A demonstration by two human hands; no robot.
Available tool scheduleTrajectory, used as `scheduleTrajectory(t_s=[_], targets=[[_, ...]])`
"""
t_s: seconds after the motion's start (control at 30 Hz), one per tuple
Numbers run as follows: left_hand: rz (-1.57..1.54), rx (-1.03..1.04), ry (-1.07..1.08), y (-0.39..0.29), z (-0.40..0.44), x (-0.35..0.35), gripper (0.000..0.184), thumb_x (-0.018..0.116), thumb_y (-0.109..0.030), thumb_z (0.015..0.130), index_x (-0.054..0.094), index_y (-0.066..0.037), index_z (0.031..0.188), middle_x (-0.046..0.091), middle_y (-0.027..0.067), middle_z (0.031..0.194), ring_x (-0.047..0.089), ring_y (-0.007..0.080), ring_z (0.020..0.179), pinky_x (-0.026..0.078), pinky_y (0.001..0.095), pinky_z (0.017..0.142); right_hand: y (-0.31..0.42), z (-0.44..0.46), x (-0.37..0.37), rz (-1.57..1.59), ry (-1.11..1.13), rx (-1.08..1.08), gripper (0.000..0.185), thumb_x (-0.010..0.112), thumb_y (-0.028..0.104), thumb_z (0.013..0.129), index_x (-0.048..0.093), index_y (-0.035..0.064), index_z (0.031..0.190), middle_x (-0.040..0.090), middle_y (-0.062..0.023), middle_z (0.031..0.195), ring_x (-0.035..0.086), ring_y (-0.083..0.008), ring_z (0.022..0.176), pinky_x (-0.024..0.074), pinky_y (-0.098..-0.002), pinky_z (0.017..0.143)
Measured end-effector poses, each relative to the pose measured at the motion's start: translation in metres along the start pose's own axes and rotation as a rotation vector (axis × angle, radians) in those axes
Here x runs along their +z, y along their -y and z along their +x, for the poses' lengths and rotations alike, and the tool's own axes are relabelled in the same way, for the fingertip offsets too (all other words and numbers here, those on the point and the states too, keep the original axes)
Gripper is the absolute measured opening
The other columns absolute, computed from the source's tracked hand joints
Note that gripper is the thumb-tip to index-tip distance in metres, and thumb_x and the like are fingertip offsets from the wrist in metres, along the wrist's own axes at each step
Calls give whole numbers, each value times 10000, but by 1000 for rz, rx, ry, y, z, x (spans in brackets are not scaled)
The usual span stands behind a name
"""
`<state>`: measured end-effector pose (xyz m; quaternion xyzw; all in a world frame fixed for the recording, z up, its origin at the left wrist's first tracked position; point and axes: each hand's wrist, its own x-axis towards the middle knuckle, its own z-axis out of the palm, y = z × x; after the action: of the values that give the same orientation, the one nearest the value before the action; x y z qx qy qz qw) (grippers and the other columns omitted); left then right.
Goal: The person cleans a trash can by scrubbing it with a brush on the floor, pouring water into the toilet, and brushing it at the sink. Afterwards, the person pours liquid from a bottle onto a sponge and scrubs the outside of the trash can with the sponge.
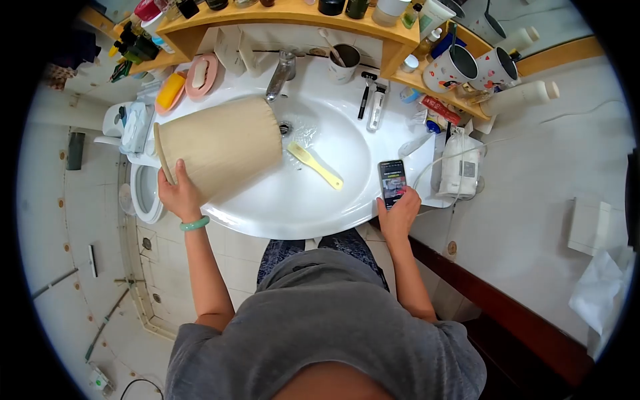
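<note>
My left hand (pixel 180 191) grips the rim of a beige, cylinder-like lampshade (pixel 223 143), which lies on its side over the left of the white sink (pixel 267 207). My right hand (pixel 400 212) is at the lower end of a phone (pixel 392 181) with a lit screen on the sink's right edge, its fingers bent over the screen. A pale yellow brush (pixel 315 165) rests in the basin, right of the drain. Behind the lampshade stands the metal faucet (pixel 281 75), with water below it.
A wooden shelf (pixel 287 15) with bottles and cups curves along the back. Behind the sink are a mug (pixel 343 65), a razor (pixel 365 95) and two soap dishes. A toilet (pixel 147 193) stands at left; a white package (pixel 460 163) sits at right.
</note>
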<state>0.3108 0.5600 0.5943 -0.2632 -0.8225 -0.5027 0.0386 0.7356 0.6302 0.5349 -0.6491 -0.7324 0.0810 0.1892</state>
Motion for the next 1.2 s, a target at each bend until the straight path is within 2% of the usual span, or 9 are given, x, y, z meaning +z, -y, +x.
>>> scheduleTrajectory(t_s=[0.27,0.47,0.57,0.67,0.73,0.83,0.9,1.07,1.2], targets=[[144,-57,-24,-5,-1,0,347,667,-349,838,666,-67,1040,702,104,911,672,267,799,499,360,716,-25,7,23,30,167,227,864,785,165,658,288,-83,1320,480,-294,1177,449,-439,1089,356,-498,968],[213,-65,-28,-6,0,1,363,657,-387,837,669,-95,1052,700,95,920,669,292,812,498,378,706,-32,22,3,38,207,282,1034,816,204,590,203,-82,1373,586,-261,984,573,-408,907,464,-462,859],[217,-55,-27,-4,1,0,362,649,-392,841,669,-100,1055,699,95,923,666,296,820,497,384,711,-60,20,-22,806,543,759,1001,816,176,693,139,-55,1394,618,-184,954,629,-256,808,535,-341,722],[200,-77,-11,-5,1,0,366,648,-393,841,667,-99,1057,698,98,926,664,298,828,493,387,720,-65,7,-86,1265,577,937,937,795,130,731,139,8,1388,623,-196,950,647,-257,766,552,-365,685],[179,-74,-16,-7,-2,-1,365,644,-393,843,666,-98,1058,698,99,925,663,298,829,492,388,721,-78,3,-118,1154,378,904,882,792,126,735,179,35,1363,628,-180,957,643,-243,761,546,-375,722],[182,-58,-19,-8,-2,0,363,638,-392,847,664,-98,1059,697,100,925,662,296,831,489,388,723,-89,26,-138,365,22,648,950,817,184,650,209,-12,1353,638,-168,917,631,-253,750,508,-338,722],[202,-62,-22,-9,-4,2,362,636,-390,849,664,-97,1060,697,100,925,662,294,833,488,388,724,-85,58,-140,111,-76,598,971,788,248,614,220,-46,1345,611,-271,966,624,-397,861,489,-402,792],[213,-53,-18,-6,-3,0,356,643,-369,861,666,-45,1007,697,107,865,661,240,763,490,348,704,-107,108,-102,6,-190,463,956,777,240,644,211,-47,1358,604,-295,993,602,-433,929,473,-434,835],[226,-78,-14,1,-2,-1,384,645,-418,840,668,-102,1056,698,96,928,662,294,831,488,390,729,-113,109,-89,25,-362,314,853,743,232,708,264,-45,1356,597,-263,1041,524,-416,1086,413,-453,928]])
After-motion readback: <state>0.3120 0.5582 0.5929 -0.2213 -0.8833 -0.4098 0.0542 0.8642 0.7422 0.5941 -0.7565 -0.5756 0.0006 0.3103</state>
